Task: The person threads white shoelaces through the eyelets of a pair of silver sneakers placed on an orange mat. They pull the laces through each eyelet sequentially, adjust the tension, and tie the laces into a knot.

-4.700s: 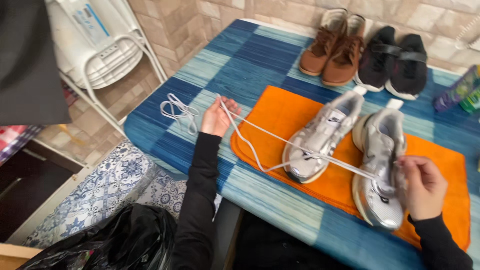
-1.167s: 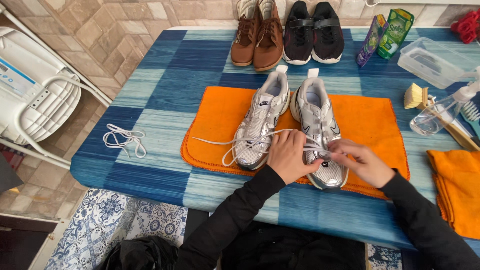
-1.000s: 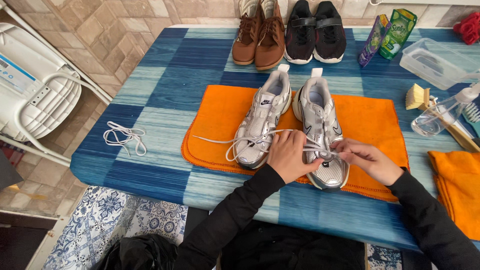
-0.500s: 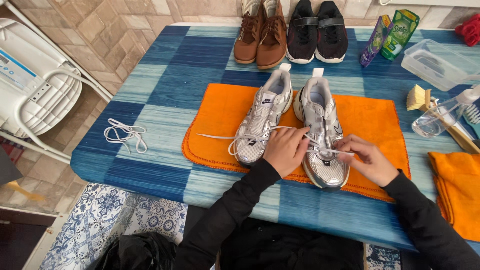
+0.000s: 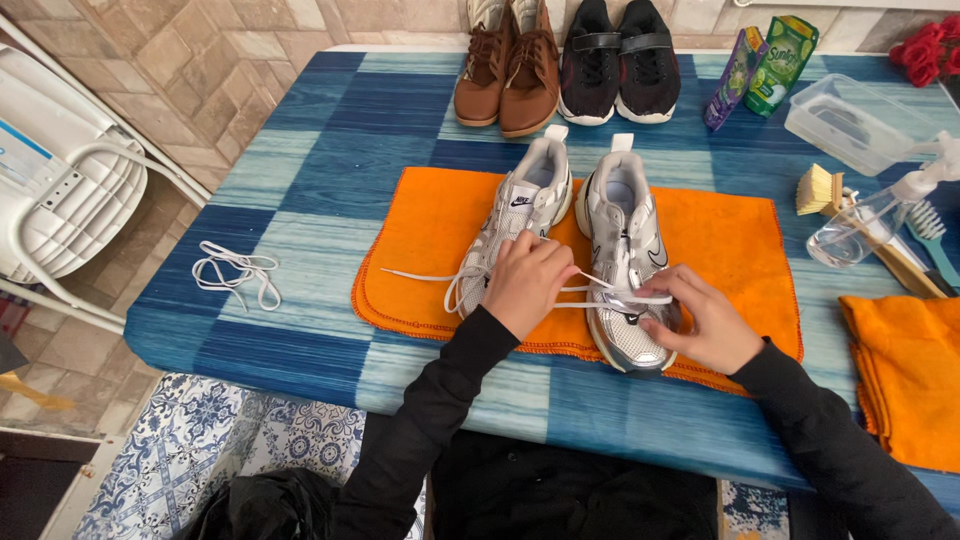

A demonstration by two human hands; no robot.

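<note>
On the blue table (clear tub apparently empty), both hands' fingers pinch a white lace.

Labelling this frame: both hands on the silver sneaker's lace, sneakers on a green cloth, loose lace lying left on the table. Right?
Not quite: the cloth under the silver sneakers is orange, not green, as the head view shows. The rest holds: the left hand and right hand are both at the white lace of the right-side sneaker, and a loose lace lies left on the table.
</note>
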